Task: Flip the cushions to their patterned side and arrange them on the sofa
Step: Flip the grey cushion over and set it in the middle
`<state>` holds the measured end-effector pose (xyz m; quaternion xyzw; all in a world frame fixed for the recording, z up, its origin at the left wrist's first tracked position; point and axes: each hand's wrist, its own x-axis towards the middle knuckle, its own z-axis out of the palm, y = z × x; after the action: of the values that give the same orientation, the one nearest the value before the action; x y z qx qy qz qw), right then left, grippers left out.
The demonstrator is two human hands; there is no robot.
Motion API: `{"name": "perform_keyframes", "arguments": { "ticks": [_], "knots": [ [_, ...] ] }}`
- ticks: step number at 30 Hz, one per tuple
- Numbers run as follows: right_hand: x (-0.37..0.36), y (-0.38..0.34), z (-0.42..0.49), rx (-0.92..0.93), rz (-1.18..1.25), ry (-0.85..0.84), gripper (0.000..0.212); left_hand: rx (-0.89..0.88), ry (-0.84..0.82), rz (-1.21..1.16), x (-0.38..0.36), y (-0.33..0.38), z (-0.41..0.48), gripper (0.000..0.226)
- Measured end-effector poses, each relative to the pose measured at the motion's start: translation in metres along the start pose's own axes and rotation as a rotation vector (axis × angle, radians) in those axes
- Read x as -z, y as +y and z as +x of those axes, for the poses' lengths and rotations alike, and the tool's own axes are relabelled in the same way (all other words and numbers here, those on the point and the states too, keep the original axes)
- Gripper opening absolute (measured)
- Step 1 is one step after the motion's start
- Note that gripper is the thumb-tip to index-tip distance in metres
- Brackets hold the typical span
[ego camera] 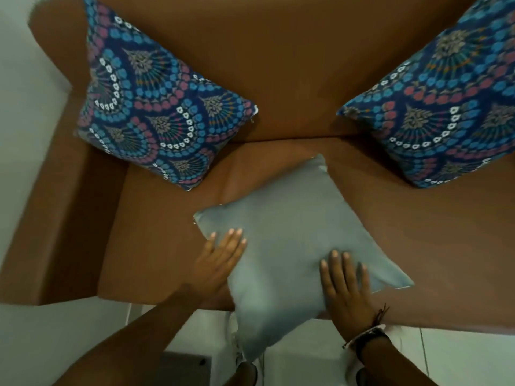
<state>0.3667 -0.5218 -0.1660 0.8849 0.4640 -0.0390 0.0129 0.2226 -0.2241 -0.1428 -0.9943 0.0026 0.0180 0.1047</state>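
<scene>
A plain grey cushion lies plain side up on the brown sofa seat, its near corner hanging over the front edge. My left hand rests on its left edge, fingers spread on top. My right hand lies flat on the cushion's right part, fingers apart. Two cushions show their blue, pink and white patterned side: one leans in the left corner against the backrest and armrest, the other leans against the backrest at the right.
The sofa's left armrest runs along the left. A white wall stands beyond it. White floor tiles lie below the seat's front edge. Bare seat shows between the patterned cushions.
</scene>
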Motion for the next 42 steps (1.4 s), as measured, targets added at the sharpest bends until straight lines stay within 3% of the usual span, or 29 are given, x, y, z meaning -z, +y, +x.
{"name": "perform_keyframes", "arguments": {
  "ticks": [3, 6, 9, 12, 15, 18, 25, 28, 30, 32, 36, 39, 41, 42],
  "knots": [
    [0.016, 0.001, 0.022, -0.032, -0.003, -0.029, 0.058, -0.006, -0.155, -0.060, 0.004, 0.005, 0.042, 0.090],
    [0.054, 0.016, 0.043, -0.019, 0.127, -0.096, 0.068, -0.084, -0.139, -0.249, 0.022, -0.014, 0.052, 0.070],
    [0.110, 0.051, 0.063, -0.054, 0.471, 0.011, 0.038, -0.102, -0.035, -0.549, 0.056, -0.047, 0.053, 0.054],
    [0.174, 0.092, 0.097, -0.168, 0.707, 0.094, 0.009, -0.016, 0.015, -0.654, 0.109, -0.073, 0.080, 0.046],
    [0.221, 0.133, 0.143, -0.318, 0.803, 0.057, 0.027, 0.063, 0.127, -0.867, 0.157, -0.099, 0.134, 0.053],
    [0.248, 0.162, 0.193, -0.308, 0.831, 0.057, 0.009, 0.171, 0.088, -0.981, 0.181, -0.138, 0.192, 0.025],
    [0.231, 0.185, 0.292, -0.419, 0.874, 0.233, 0.011, 0.406, -0.011, -1.023, 0.163, -0.195, 0.286, 0.031],
    [0.215, 0.176, 0.302, -0.432, 0.460, 0.291, 0.026, 0.533, 0.093, -1.083, 0.148, -0.169, 0.291, 0.043],
    [0.206, 0.167, 0.290, -0.403, 0.482, 0.433, 0.038, 0.558, 0.213, -1.134, 0.137, -0.145, 0.289, 0.056],
    [0.196, 0.160, 0.274, -0.352, 0.516, 0.482, 0.052, 0.622, 0.264, -1.014, 0.123, -0.126, 0.283, 0.073],
    [0.178, 0.161, 0.251, -0.097, 0.215, 0.319, 0.103, 0.753, 0.341, -0.884, 0.116, -0.107, 0.281, 0.085],
    [0.182, 0.168, 0.263, -0.255, 0.345, 0.146, 0.135, 0.645, 0.292, -0.916, 0.116, -0.115, 0.284, 0.083],
    [0.191, 0.175, 0.278, -0.341, 0.465, 0.061, 0.134, 0.599, 0.236, -0.945, 0.116, -0.125, 0.282, 0.085],
    [0.194, 0.177, 0.285, -0.336, 0.487, 0.042, 0.123, 0.605, 0.224, -0.966, 0.117, -0.128, 0.282, 0.086]
  ]
}}
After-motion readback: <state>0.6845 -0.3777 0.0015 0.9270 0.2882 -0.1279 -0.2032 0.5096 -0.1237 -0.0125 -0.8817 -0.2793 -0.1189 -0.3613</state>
